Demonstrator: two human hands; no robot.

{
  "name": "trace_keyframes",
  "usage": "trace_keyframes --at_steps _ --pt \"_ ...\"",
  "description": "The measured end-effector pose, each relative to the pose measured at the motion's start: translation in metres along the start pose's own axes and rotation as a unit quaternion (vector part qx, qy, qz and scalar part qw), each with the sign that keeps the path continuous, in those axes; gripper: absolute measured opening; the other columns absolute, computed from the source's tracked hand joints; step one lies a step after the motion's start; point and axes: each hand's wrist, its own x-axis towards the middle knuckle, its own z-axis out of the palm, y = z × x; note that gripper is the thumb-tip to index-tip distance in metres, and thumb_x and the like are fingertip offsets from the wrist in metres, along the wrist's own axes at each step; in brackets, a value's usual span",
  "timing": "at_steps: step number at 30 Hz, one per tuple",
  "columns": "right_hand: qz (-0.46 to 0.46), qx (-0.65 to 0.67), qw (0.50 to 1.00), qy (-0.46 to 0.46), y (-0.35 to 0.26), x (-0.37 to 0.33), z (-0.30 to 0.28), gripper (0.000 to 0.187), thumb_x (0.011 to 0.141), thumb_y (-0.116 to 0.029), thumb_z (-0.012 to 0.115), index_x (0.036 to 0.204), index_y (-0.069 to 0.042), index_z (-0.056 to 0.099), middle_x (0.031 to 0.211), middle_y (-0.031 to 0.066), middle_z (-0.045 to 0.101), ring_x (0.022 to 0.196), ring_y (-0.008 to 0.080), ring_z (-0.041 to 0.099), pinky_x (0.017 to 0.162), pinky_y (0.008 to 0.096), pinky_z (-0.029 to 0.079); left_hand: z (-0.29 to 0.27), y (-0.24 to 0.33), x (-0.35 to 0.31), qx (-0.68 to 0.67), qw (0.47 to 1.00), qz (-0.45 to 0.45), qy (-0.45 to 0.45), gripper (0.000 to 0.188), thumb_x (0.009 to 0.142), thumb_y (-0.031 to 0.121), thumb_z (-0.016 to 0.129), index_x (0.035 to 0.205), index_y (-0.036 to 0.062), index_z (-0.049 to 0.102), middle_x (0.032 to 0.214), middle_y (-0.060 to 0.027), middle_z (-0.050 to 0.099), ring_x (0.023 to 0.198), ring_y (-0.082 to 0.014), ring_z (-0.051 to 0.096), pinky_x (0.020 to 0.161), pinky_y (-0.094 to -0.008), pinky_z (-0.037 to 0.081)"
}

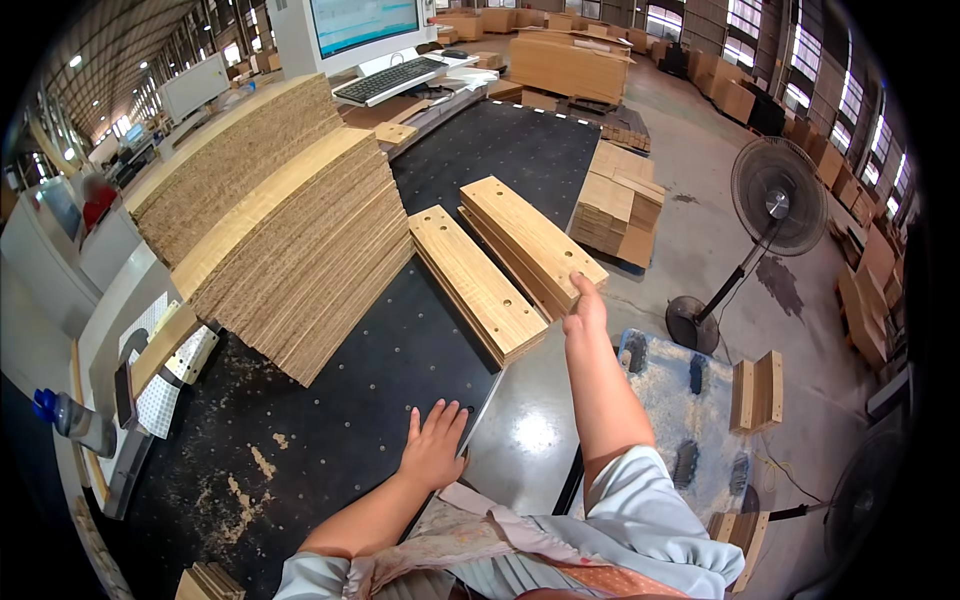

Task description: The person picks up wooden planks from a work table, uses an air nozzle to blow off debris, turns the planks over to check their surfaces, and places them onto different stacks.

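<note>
My left hand [434,447] lies flat on the black perforated tabletop [400,340], fingers spread and nothing in it. My right hand [586,303] is at the near end of a short stack of narrow wooden boards [530,232]. Its thumb presses near the top edge, while its other fingers are mostly hidden at the end of the stack. Just left of it lies a second stack of drilled boards [478,280], with a narrow gap between the two at the near part. Both stacks have round holes near their ends and reach the table's right edge.
Tall piles of chipboard panels [300,240] stand at left. Beyond are a keyboard [392,80] and a monitor [365,25]. A pedestal fan [778,200], a blue pallet [680,400] with small board stacks [757,392], and another board pile [612,205] stand right. Sawdust [240,505] litters the table.
</note>
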Motion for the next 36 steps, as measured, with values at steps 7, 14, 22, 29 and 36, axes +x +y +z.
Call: trace_keyframes --at_steps 7,14,22,29,36 --pt "0.022 -0.005 1.0 0.018 0.006 0.002 0.017 0.046 0.079 -0.007 0.067 0.123 -0.001 0.053 0.116 0.0147 0.062 0.104 0.0326 0.061 0.089 0.0488 0.05 0.002 -0.006 0.002 0.002 1.0 0.002 0.004 0.075 0.074 0.024 0.067 0.141 0.0095 0.037 0.148 -0.0106 0.031 0.141 -0.0282 0.021 0.113 -0.0579 0.01" --pt "0.035 -0.001 0.999 0.023 0.018 0.01 0.005 0.048 0.08 -0.009 0.067 0.124 -0.002 0.051 0.119 0.0145 0.06 0.106 0.0337 0.06 0.089 0.0523 0.05 0.005 -0.007 0.002 -0.005 1.0 0.008 0.015 0.073 0.074 0.022 0.065 0.14 0.0096 0.038 0.147 -0.0112 0.032 0.141 -0.0292 0.022 0.113 -0.0576 0.011" --pt "0.145 -0.16 0.975 -0.042 -0.003 0.016 -0.007 0.046 0.09 -0.03 0.059 0.129 -0.009 0.049 0.116 0.0153 0.062 0.096 0.034 0.064 0.075 0.0501 0.055 0.003 -0.006 0.004 -0.003 1.0 0.013 0.016 0.074 0.073 0.023 0.068 0.14 0.0093 0.039 0.148 -0.0111 0.032 0.141 -0.0288 0.022 0.113 -0.059 0.011" --pt "0.211 -0.377 0.898 -0.084 -0.041 0.004 -0.01 0.058 0.094 -0.052 0.045 0.132 -0.008 0.042 0.104 0.0237 0.061 0.072 0.0325 0.066 0.061 0.0406 0.057 0.005 -0.006 0.003 -0.013 0.999 0.016 0.03 0.071 0.073 0.024 0.069 0.138 0.0095 0.042 0.146 -0.011 0.034 0.14 -0.029 0.023 0.113 -0.0585 0.011" --pt "0.166 -0.435 0.877 -0.117 -0.087 -0.046 -0.011 0.048 0.095 -0.046 0.047 0.126 -0.009 0.045 0.094 0.0142 0.063 0.072 0.0282 0.065 0.061 0.0395 0.055 0.005 -0.007 0.0 -0.013 1.0 0.012 0.019 0.073 0.074 0.025 0.069 0.138 0.0095 0.04 0.147 -0.0102 0.033 0.141 -0.0284 0.022 0.114 -0.0576 0.01"
